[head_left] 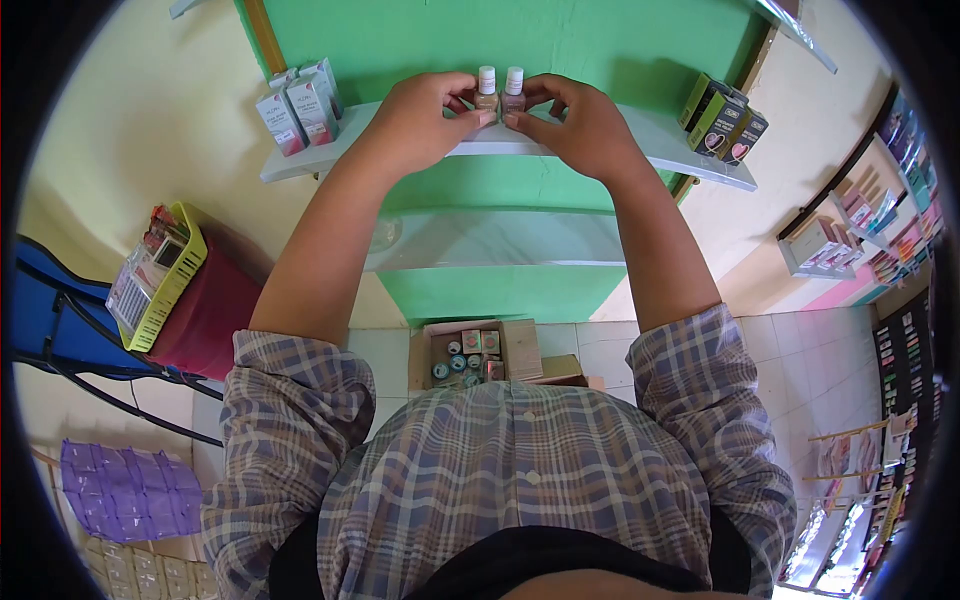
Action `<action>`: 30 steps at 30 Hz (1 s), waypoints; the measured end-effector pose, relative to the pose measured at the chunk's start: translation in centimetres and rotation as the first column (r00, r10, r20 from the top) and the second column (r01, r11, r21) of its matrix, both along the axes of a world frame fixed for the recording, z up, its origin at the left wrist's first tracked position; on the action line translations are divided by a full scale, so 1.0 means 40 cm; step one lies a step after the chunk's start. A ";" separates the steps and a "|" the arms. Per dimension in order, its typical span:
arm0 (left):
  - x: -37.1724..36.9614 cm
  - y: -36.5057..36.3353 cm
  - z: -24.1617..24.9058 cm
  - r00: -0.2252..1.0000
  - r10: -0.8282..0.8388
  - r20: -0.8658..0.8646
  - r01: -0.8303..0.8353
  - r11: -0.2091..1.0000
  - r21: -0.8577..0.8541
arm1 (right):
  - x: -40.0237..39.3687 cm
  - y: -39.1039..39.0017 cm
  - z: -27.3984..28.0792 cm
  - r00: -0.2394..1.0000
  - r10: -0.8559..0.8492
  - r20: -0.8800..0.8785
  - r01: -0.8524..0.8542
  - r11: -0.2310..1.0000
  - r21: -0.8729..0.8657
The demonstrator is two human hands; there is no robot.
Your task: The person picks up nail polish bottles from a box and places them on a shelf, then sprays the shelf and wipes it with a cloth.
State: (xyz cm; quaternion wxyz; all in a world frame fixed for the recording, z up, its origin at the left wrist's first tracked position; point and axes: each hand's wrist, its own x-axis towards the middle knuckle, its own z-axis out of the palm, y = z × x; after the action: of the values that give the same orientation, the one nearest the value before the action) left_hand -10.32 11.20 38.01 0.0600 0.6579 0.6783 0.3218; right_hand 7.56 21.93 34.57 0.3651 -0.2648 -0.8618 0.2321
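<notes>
Two small white-capped bottles stand upright side by side on the white wall shelf (660,140). My left hand (430,120) grips the left bottle (486,98), which has a tan body, between thumb and fingers. Around the right bottle (513,98), darker and mauve-brown, the thumb and fingers of my right hand (575,118) are closed. Both bottles look like nail polish or liquid makeup; their labels are too small to read. Their bases sit at the shelf's front part, with a narrow gap between them.
White-and-pink boxes (300,108) stand at the shelf's left end, black-and-green boxes (725,120) at its right. Below is a lower shelf (500,240). On the floor an open carton (430,355) holds bottles and small boxes. A yellow basket (185,275) sits at left.
</notes>
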 end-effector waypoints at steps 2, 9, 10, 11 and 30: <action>0.002 0.000 -0.002 1.000 0.018 0.010 -0.018 1.000 0.010 | -0.001 0.002 -0.003 1.000 -0.003 -0.001 0.003 1.000 0.009; -0.003 0.003 -0.010 1.000 -0.017 0.013 0.017 0.998 0.060 | 0.001 0.006 0.000 1.000 0.016 0.008 -0.016 1.000 0.018; 0.000 0.001 -0.007 1.000 -0.012 0.017 0.011 0.999 0.047 | 0.001 0.007 0.000 1.000 0.012 0.008 -0.012 1.000 0.020; 0.001 -0.002 -0.005 1.000 -0.005 0.022 0.005 0.999 0.032 | -0.001 0.010 -0.002 1.000 0.018 0.005 -0.018 1.000 0.003; 0.030 -0.168 -0.056 0.996 0.022 -0.085 0.013 0.921 0.388 | 0.183 -0.069 -0.104 0.892 0.015 -0.452 0.121 0.955 0.270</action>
State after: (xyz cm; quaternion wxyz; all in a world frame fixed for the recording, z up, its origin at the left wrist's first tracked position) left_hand -9.12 4.48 35.75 -0.1020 0.6687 0.6044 0.4209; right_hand 14.88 19.17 30.40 0.5953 -0.1711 -0.7710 0.1478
